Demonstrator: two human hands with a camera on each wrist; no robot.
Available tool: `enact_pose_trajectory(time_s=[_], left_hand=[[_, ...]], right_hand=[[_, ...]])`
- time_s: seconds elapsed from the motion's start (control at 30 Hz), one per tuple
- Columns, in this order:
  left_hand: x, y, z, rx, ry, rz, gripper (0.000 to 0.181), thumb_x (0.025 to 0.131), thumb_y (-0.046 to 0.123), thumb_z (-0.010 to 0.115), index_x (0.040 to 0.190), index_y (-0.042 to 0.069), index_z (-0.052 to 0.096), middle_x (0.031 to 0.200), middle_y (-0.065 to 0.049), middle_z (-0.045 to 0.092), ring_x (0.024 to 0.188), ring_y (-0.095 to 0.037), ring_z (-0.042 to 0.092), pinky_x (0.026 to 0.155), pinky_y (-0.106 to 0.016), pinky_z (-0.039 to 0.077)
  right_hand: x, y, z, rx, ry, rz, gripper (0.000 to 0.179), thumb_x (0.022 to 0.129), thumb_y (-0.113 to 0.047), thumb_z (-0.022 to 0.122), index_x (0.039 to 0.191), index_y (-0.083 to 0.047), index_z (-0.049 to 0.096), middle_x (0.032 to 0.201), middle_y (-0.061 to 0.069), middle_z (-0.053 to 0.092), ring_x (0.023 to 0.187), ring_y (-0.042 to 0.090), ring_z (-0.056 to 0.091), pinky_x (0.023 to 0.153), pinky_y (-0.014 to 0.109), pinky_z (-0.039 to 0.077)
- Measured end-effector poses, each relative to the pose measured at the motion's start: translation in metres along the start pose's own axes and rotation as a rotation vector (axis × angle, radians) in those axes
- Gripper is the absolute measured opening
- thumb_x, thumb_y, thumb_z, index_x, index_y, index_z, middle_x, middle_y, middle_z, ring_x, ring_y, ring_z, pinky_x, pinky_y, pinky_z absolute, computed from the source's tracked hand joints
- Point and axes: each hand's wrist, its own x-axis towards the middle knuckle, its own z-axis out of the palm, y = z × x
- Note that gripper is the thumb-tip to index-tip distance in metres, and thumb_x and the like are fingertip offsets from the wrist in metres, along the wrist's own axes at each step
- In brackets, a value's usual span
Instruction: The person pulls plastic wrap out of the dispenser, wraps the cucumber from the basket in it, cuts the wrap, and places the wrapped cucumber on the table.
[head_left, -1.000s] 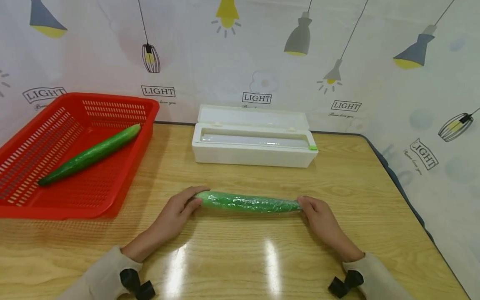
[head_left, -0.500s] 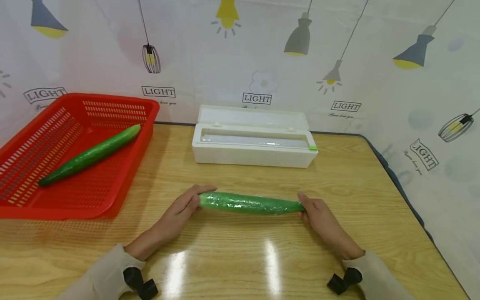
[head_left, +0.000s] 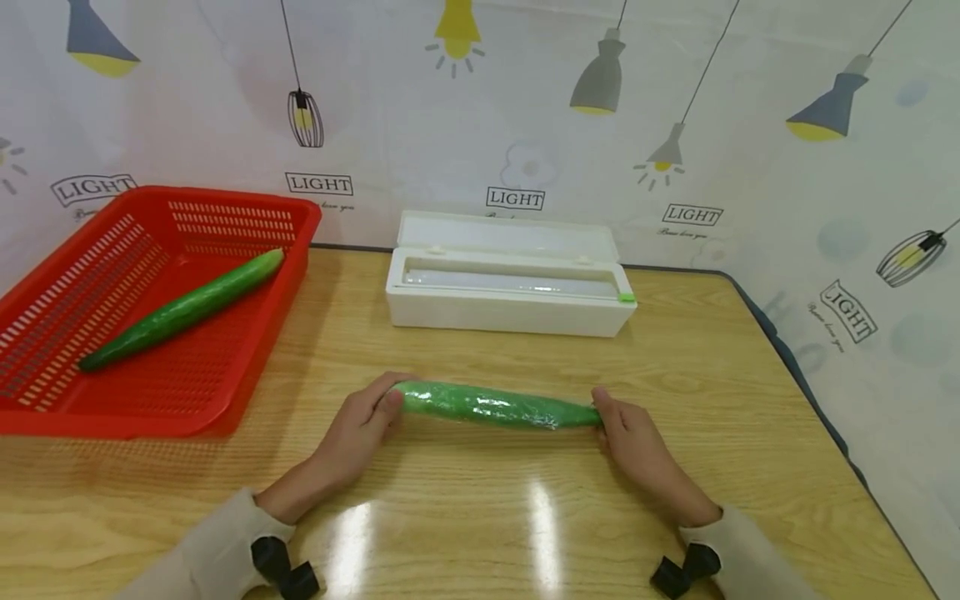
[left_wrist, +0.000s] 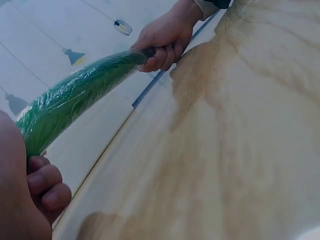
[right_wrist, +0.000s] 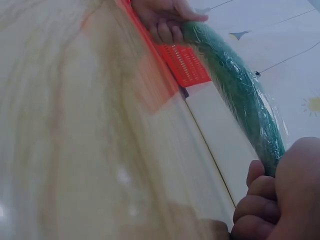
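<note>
A green cucumber (head_left: 495, 406) wrapped in shiny clear plastic film is held lengthwise above the table, in front of the white box. My left hand (head_left: 360, 429) grips its paler, thicker left end, thumb on the near side. The darker, narrower right end is in my right hand (head_left: 637, 442), pinched between thumb and curled fingers. In the left wrist view the film (left_wrist: 80, 90) looks wrinkled along the cucumber, and the curled fingers of the right hand (left_wrist: 167, 40) show at the far end. Both wrist views show the cucumber raised off the tabletop.
A red plastic basket (head_left: 262, 333) stands at the left with another cucumber (head_left: 183, 310) lying in it. Behind my hands is a white box (head_left: 502, 317) with its lid raised and a roll of film (head_left: 510, 282) inside. The wooden table (head_left: 720, 375) meets a printed wall behind.
The wrapped cucumber has turned a little in my hands and shifted slightly, its glossy highlights now lying differently. Both hands keep their hold at its ends. Basket and box stay put.
</note>
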Motion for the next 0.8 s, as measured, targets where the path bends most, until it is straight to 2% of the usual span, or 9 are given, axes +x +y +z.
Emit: enact_pose_trajectory(time_s=[0.07, 0.2, 0.33, 0.43, 0.53, 0.63, 0.67, 0.73, 0.8], left_hand=[[0.000, -0.001, 0.000, -0.007, 0.043, -0.052, 0.025, 0.103, 0.010, 0.040, 0.117, 0.012, 0.061, 0.061, 0.002, 0.042, 0.051, -0.009, 0.040, 0.049, -0.027, 0.038], [0.001, -0.003, -0.001, 0.001, 0.089, -0.158, 0.026, 0.105, 0.019, 0.038, 0.107, 0.009, 0.062, 0.061, 0.000, 0.043, 0.050, -0.010, 0.040, 0.048, -0.026, 0.038], [0.002, -0.004, -0.001, 0.030, 0.118, -0.227, 0.031, 0.105, 0.027, 0.037, 0.095, 0.007, 0.059, 0.061, -0.002, 0.042, 0.050, -0.011, 0.040, 0.050, -0.025, 0.037], [0.004, -0.002, -0.002, 0.072, 0.132, -0.252, 0.033, 0.105, 0.030, 0.037, 0.089, 0.008, 0.057, 0.062, 0.000, 0.042, 0.053, -0.012, 0.041, 0.054, -0.026, 0.037], [0.006, 0.000, -0.001, 0.106, 0.136, -0.291, 0.036, 0.105, 0.030, 0.038, 0.079, 0.009, 0.054, 0.060, 0.000, 0.041, 0.055, -0.013, 0.040, 0.056, -0.027, 0.037], [0.007, 0.003, -0.001, 0.099, 0.115, -0.357, 0.043, 0.105, 0.032, 0.038, 0.071, 0.008, 0.048, 0.056, 0.000, 0.038, 0.051, -0.014, 0.036, 0.054, -0.028, 0.035], [0.008, 0.003, -0.001, 0.096, 0.103, -0.381, 0.045, 0.104, 0.034, 0.038, 0.069, 0.008, 0.046, 0.054, 0.000, 0.037, 0.049, -0.014, 0.034, 0.053, -0.028, 0.034], [0.008, 0.005, -0.001, 0.090, 0.077, -0.426, 0.048, 0.104, 0.040, 0.036, 0.072, 0.007, 0.048, 0.050, 0.001, 0.034, 0.046, -0.013, 0.031, 0.051, -0.028, 0.033], [0.009, 0.006, -0.002, 0.089, 0.051, -0.463, 0.053, 0.102, 0.047, 0.033, 0.071, 0.007, 0.048, 0.048, 0.002, 0.032, 0.044, -0.012, 0.028, 0.050, -0.028, 0.032]], right_hand=[[-0.002, 0.000, 0.002, -0.029, 0.013, -0.057, 0.054, 0.106, -0.038, 0.028, 0.067, -0.005, 0.046, 0.053, -0.001, 0.037, 0.046, 0.010, 0.031, 0.047, 0.026, 0.034], [-0.003, 0.001, 0.003, -0.062, 0.021, -0.208, 0.039, 0.106, -0.025, 0.033, 0.076, -0.006, 0.050, 0.060, -0.002, 0.037, 0.053, 0.009, 0.034, 0.052, 0.026, 0.034], [-0.002, 0.002, 0.001, -0.093, -0.027, -0.354, 0.019, 0.104, -0.009, 0.041, 0.105, -0.011, 0.059, 0.075, 0.000, 0.048, 0.065, 0.009, 0.042, 0.060, 0.028, 0.038], [-0.003, -0.006, -0.001, -0.097, -0.059, -0.414, 0.027, 0.101, 0.000, 0.043, 0.123, -0.009, 0.056, 0.088, 0.007, 0.057, 0.071, 0.011, 0.046, 0.065, 0.028, 0.040], [-0.008, -0.021, -0.003, -0.096, -0.049, -0.446, 0.031, 0.099, 0.004, 0.043, 0.127, -0.003, 0.055, 0.102, 0.011, 0.061, 0.082, 0.015, 0.053, 0.072, 0.027, 0.043], [-0.012, -0.032, -0.004, -0.091, -0.019, -0.491, 0.033, 0.098, 0.007, 0.044, 0.128, 0.002, 0.055, 0.093, 0.008, 0.061, 0.078, 0.012, 0.053, 0.074, 0.024, 0.042], [-0.013, -0.033, -0.004, -0.086, -0.013, -0.513, 0.034, 0.097, 0.009, 0.044, 0.128, 0.003, 0.055, 0.084, 0.006, 0.059, 0.073, 0.010, 0.051, 0.071, 0.023, 0.041], [-0.011, -0.029, -0.004, -0.072, 0.000, -0.555, 0.036, 0.095, 0.012, 0.045, 0.129, 0.003, 0.055, 0.069, 0.001, 0.049, 0.061, 0.007, 0.043, 0.067, 0.023, 0.039], [-0.007, -0.020, -0.003, -0.061, -0.001, -0.597, 0.039, 0.094, 0.013, 0.046, 0.130, 0.001, 0.056, 0.062, -0.002, 0.042, 0.054, 0.004, 0.035, 0.061, 0.022, 0.037]])
